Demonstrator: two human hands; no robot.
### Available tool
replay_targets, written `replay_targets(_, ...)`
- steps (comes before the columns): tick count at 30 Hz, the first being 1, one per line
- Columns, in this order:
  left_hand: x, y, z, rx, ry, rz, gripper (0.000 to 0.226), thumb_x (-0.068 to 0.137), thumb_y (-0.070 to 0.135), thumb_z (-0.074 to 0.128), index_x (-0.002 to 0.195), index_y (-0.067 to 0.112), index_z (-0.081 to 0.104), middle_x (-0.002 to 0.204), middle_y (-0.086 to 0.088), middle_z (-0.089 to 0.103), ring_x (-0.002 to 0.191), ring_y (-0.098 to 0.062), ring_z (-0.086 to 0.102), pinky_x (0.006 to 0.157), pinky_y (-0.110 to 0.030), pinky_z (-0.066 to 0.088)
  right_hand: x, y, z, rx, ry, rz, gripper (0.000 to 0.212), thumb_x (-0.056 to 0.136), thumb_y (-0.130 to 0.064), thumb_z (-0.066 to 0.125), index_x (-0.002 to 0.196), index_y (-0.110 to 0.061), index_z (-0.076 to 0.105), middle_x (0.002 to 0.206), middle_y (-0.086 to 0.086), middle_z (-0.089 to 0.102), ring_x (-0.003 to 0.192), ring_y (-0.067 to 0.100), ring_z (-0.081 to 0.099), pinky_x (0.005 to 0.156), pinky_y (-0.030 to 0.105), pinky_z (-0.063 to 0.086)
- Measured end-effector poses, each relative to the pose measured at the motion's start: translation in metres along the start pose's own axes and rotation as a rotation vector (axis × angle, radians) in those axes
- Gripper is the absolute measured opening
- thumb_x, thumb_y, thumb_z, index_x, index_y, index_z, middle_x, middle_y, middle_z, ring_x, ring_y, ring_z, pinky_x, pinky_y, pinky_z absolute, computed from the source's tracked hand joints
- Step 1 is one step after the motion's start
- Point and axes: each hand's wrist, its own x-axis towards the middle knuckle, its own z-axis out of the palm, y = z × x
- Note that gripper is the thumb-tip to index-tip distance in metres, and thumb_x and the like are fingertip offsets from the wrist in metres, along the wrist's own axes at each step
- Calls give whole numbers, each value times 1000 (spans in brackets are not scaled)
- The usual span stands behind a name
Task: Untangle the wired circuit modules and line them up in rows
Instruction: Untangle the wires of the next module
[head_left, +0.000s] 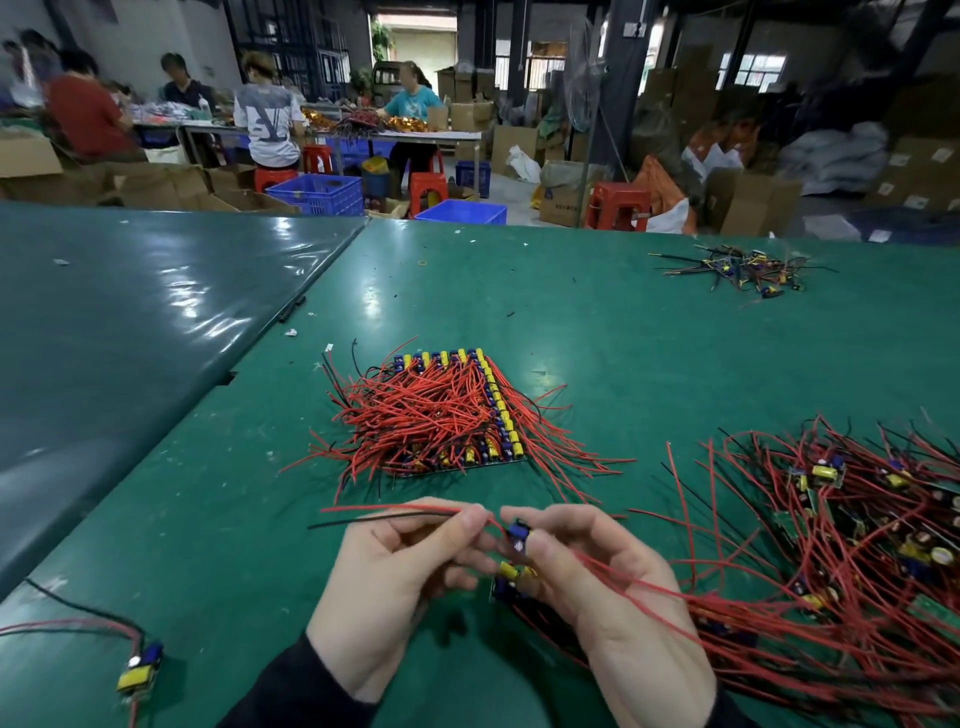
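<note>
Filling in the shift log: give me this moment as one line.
left hand: pinches wires | right hand: holds module | sorted stack: ahead | tangled pile: right | step: untangling

stacked module rows, tangled pile

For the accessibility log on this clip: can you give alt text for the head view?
Two hands hold one wired circuit module above a green table: the left hand pinches its red and black wires, the right hand grips the board. Ahead lies a neat block of lined-up modules; a tangled pile sits to the right.
</note>
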Motion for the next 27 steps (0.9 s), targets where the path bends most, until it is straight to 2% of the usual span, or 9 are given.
replay_targets(3, 1, 0, -2, -155, 21, -121, 12, 58, 7, 68, 66, 2, 75, 63, -14, 68, 49, -12, 65, 42, -15, 48, -3, 1, 2, -104, -56, -79, 26, 63, 5, 76, 82, -11, 72, 103, 6, 73, 92, 16, 70, 75, 18, 52)
replay_targets(7, 3, 2, -5, -155, 37, -102, 19, 58, 2, 66, 75, 0, 75, 66, -14, 69, 50, -12, 64, 45, -15, 50, -2, -3, 0, -149, -112, -75, 47, 80, 30, 44, 87, -6, 73, 100, 8, 74, 95, 19, 70, 77, 20, 53)
replay_targets(9, 2, 3, -4, -69, 23, -39, 30, 60, 1, 67, 90, -2, 71, 70, -17, 70, 53, -14, 65, 46, -16, 50, 2, -8, -2, -78, -51, 41, 33, 84, 19, 48, 88, -5, 71, 93, 12, 74, 83, 21, 71, 69, 24, 56)
replay_targets(11, 0, 3, -3, 29, 4, 27, 40, 60, 2, 68, 99, 0, 67, 73, -18, 70, 55, -16, 65, 48, -18, 50, 5, -11, -1, -66, -62, 167, 13, 75, -10, 68, 85, -3, 71, 87, 14, 74, 72, 21, 68, 62, 27, 57)
replay_targets(13, -2, 1, 0, 100, -21, 71, 43, 62, 0, 68, 105, 2, 65, 75, -19, 71, 56, -16, 63, 50, -19, 51, 3, -8, -2, -179, -95, 229, 30, 59, -24, 77, 81, -3, 72, 77, 13, 73, 65, 18, 66, 56, 24, 53)
replay_targets(16, -3, -3, 3, 145, -19, 110, 39, 71, -10, 65, 107, 6, 63, 76, -16, 72, 59, -15, 63, 52, -19, 51, -1, -5, 1, -358, -58, 168, 9, 70, -9, 80, 77, -7, 74, 71, 16, 72, 62, 23, 68, 59, 30, 55)
replay_targets(18, -3, -5, 2, 145, 23, 100, 37, 64, -4, 72, 100, 5, 66, 73, -12, 71, 61, -14, 64, 51, -20, 51, -3, -4, -1, -508, 14, 63, 10, 70, -11, 80, 77, -16, 76, 70, 13, 72, 62, 24, 68, 66, 37, 56)
replay_targets(22, -6, -9, 3, 237, -17, 28, 29, 49, 20, 78, 71, 2, 75, 68, -13, 70, 55, -13, 62, 44, -22, 49, -6, -11, 2, -646, 60, -57, 13, 66, -17, 82, 75, -24, 75, 65, 2, 71, 56, 9, 63, 61, 28, 56)
replay_targets(27, -6, -12, 4, 252, -26, 62, 20, 56, 21, 74, 65, 4, 75, 78, -9, 74, 59, -8, 62, 46, -18, 46, -5, -10, 2, -592, 55, -21, 11, 66, -12, 82, 74, -17, 76, 67, 7, 72, 57, 11, 62, 58, 27, 54)
